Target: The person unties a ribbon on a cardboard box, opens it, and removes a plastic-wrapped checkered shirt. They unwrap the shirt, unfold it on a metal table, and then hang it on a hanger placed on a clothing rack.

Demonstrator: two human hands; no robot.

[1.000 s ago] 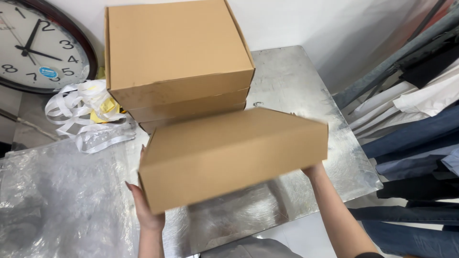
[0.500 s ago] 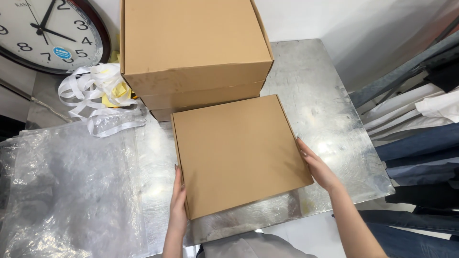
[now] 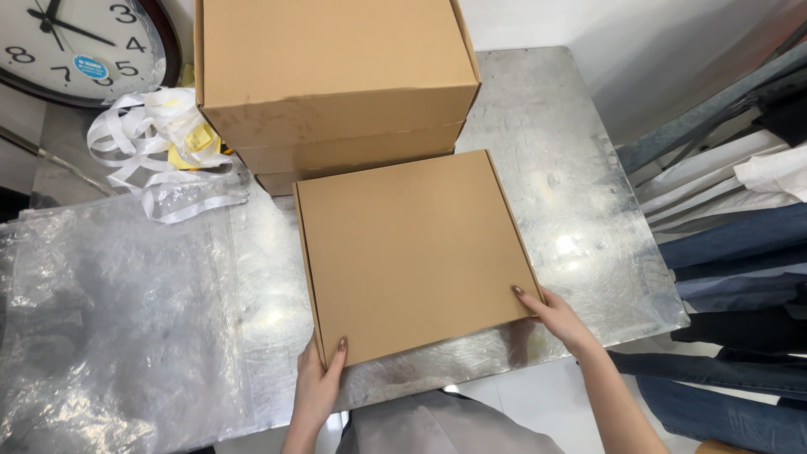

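A flat brown cardboard box [image 3: 412,248] lies closed on the shiny metal table [image 3: 555,168], its far edge against a stack of larger brown boxes [image 3: 336,76]. My left hand [image 3: 318,388] grips the flat box at its near left corner, fingers over the top edge. My right hand [image 3: 555,318] holds its near right corner, fingertips on the lid. Both forearms reach in from the bottom of the view.
A sheet of clear plastic wrap [image 3: 109,319] covers the table's left part. White straps with a yellow tag [image 3: 164,143] lie behind it, beside a round wall clock [image 3: 76,42]. Folded clothes [image 3: 740,244] hang at the right, past the table's edge.
The flat box was held tilted above the table a second ago; it has since been laid flat and slid up against the stack. My hands stay at its near corners.
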